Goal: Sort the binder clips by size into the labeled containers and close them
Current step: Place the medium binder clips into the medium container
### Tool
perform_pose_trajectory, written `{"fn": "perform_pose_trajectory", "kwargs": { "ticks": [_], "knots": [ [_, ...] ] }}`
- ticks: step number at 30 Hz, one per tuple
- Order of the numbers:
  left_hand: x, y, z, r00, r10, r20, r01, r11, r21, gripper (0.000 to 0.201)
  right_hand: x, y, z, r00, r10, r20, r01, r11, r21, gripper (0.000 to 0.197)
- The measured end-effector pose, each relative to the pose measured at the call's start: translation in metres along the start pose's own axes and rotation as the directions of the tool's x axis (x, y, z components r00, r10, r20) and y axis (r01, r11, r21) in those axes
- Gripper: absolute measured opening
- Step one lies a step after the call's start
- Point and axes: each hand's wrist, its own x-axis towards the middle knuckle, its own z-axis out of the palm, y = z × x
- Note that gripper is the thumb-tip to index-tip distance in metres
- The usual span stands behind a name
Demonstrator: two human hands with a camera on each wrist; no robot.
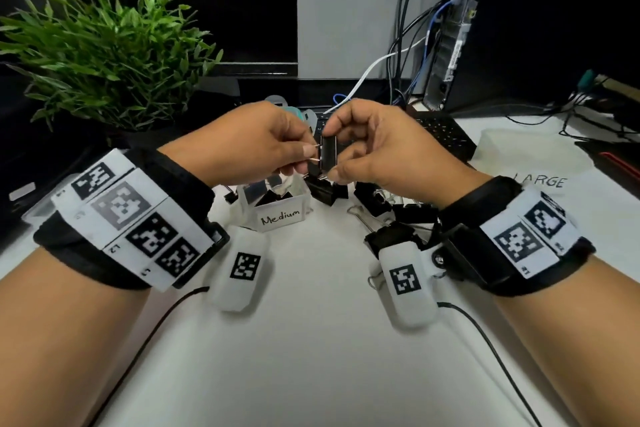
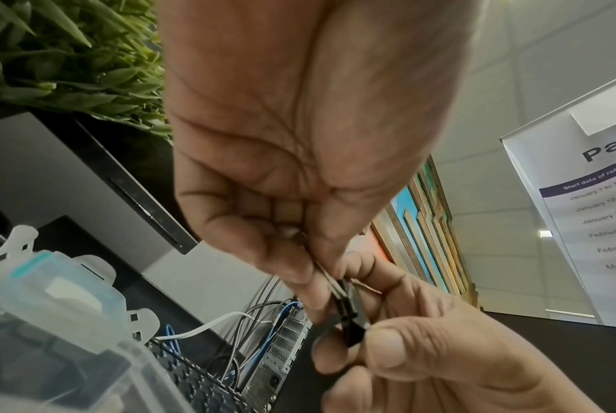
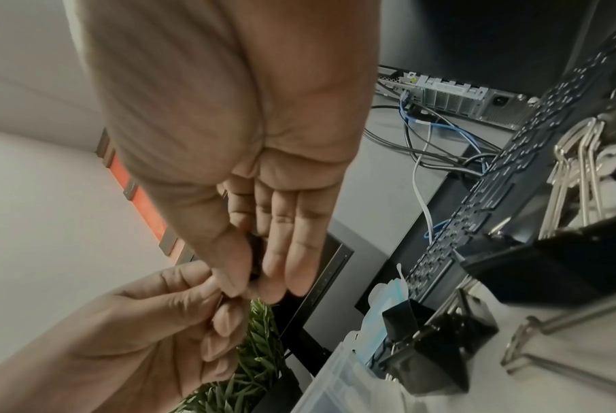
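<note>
Both hands hold one black binder clip [image 1: 329, 153] in the air above the table's middle. My left hand [image 1: 301, 152] pinches its silver wire handles, seen close in the left wrist view as thin wires [image 2: 326, 272]. My right hand [image 1: 337, 152] grips the clip's black body [image 2: 350, 318] between thumb and fingers; in the right wrist view only a dark sliver of the clip [image 3: 256, 251] shows. Below stands the clear container labeled Medium [image 1: 281, 215] with clips inside. The container labeled LARGE [image 1: 540, 163] sits at the right. A loose pile of black clips [image 1: 388, 204] lies between them.
A potted green plant [image 1: 104, 55] stands at the back left. A black keyboard [image 1: 443, 135], a computer case [image 1: 450, 55] and tangled cables [image 1: 405, 55] fill the back. A clear lid with a teal seal [image 2: 52, 285] lies behind the Medium container. Wrist-camera cables trail over the white table [image 1: 311, 357].
</note>
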Motion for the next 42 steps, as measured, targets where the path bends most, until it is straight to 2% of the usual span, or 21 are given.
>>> {"fn": "perform_pose_trajectory", "kwargs": {
  "ticks": [7,14,17,19,22,25,31,37,42],
  "knots": [
    [0.000,0.002,0.001,0.999,-0.025,-0.040,0.028,0.997,0.067,0.028,0.001,0.001,0.004,1.000,0.013,0.011,-0.013,1.000,0.008,0.038],
    [-0.006,-0.001,-0.015,0.989,-0.050,-0.141,0.083,0.966,0.243,0.010,0.002,0.003,0.003,1.000,-0.008,-0.018,0.008,1.000,-0.001,0.026],
    [-0.006,-0.009,-0.017,0.989,-0.136,-0.053,0.146,0.933,0.328,0.010,0.002,0.004,0.000,0.999,-0.013,-0.039,0.012,1.000,-0.025,0.020],
    [-0.003,-0.016,-0.013,0.980,-0.199,0.007,0.186,0.928,0.323,0.012,0.001,0.004,-0.004,0.999,0.007,-0.037,-0.009,0.998,-0.067,0.015],
    [0.000,-0.018,-0.005,0.971,-0.238,0.026,0.220,0.929,0.299,0.019,-0.001,0.005,-0.009,0.997,0.076,-0.020,-0.078,0.984,-0.163,0.008],
    [0.003,-0.017,0.001,0.971,-0.234,0.038,0.209,0.920,0.332,0.024,-0.002,0.006,-0.013,0.992,0.122,-0.022,-0.124,0.973,-0.193,0.007],
    [0.003,-0.017,-0.002,0.985,-0.170,0.041,0.125,0.850,0.512,0.019,-0.003,0.005,-0.022,0.984,0.175,-0.016,-0.173,0.946,-0.273,0.007],
    [0.001,-0.012,-0.003,0.994,-0.102,0.047,0.068,0.880,0.471,0.022,-0.022,0.008,-0.043,0.966,0.256,-0.043,-0.260,0.949,-0.181,0.006],
    [-0.004,0.002,0.011,0.994,0.031,0.106,-0.079,0.869,0.489,0.019,-0.045,0.002,-0.064,0.917,0.398,0.008,-0.364,0.847,-0.388,0.003]
  ]
}}
